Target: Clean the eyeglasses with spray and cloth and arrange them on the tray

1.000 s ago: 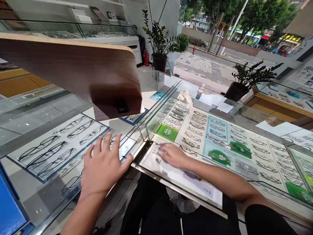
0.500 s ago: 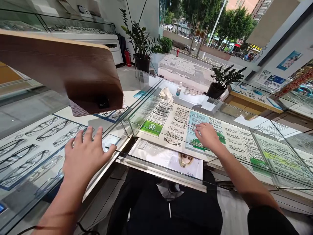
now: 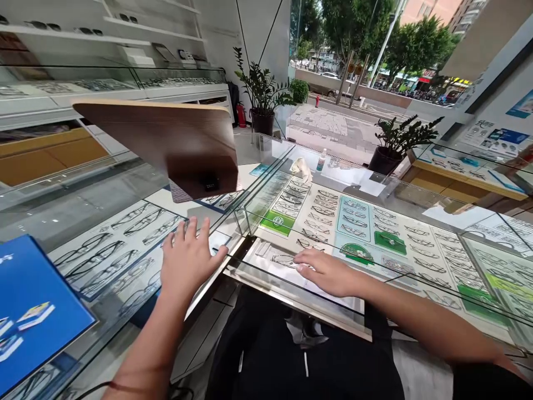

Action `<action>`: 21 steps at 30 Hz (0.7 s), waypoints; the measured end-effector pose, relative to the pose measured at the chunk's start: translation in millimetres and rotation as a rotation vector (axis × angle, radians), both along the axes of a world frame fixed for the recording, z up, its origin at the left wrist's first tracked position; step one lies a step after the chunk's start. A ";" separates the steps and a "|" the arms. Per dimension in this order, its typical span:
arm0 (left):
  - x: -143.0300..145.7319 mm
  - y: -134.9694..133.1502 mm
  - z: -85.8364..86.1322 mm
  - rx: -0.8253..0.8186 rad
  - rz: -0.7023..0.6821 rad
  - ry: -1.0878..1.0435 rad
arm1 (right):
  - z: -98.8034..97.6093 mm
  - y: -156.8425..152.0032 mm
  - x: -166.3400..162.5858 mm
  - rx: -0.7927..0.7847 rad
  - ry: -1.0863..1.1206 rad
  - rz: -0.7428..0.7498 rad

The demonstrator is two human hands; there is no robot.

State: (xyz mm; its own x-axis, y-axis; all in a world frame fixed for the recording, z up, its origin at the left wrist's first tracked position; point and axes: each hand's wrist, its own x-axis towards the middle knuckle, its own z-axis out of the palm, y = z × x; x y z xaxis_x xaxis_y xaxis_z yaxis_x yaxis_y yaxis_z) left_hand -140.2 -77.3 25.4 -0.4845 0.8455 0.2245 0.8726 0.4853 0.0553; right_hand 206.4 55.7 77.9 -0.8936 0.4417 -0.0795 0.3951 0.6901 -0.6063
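My left hand [image 3: 186,262] lies on the glass counter top with its fingers spread, holding nothing. Under that glass are rows of eyeglasses on a white board [image 3: 137,244] with a blue border. My right hand [image 3: 327,273] is over the pulled-out white drawer [image 3: 291,300], palm down. Its fingers are closed at one end of a pair of eyeglasses [image 3: 283,260], whose thin dark frame points left. Beyond the hand, several columns of eyeglasses [image 3: 318,219] lie in the display case, some on a light-blue card [image 3: 353,214].
A brown panel [image 3: 200,144] stands on the counter at left. A blue box [image 3: 37,316] sits at the near left. A cream cloth [image 3: 301,168] and a small bottle [image 3: 321,160] are at the case's far end. Potted plants [image 3: 385,158] stand by the window.
My right hand has moved left and nearer, from the light-blue card to over the drawer, carrying the eyeglasses. My left hand stays spread on the glass; the view has shifted left.
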 end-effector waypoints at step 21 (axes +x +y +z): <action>-7.5 -8.8 -7.5 -0.053 -0.154 0.040 | -180.2 117.5 -182.3 0.476 -0.206 -0.210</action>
State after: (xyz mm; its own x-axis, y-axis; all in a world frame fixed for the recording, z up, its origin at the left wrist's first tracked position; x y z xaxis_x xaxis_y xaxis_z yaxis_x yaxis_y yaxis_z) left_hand -147.7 -86.1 17.9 -0.3396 0.9204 0.1939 0.9380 0.3467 -0.0030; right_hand 24.1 173.3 -102.3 -0.7696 0.6385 0.0086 0.6310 0.7625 -0.1429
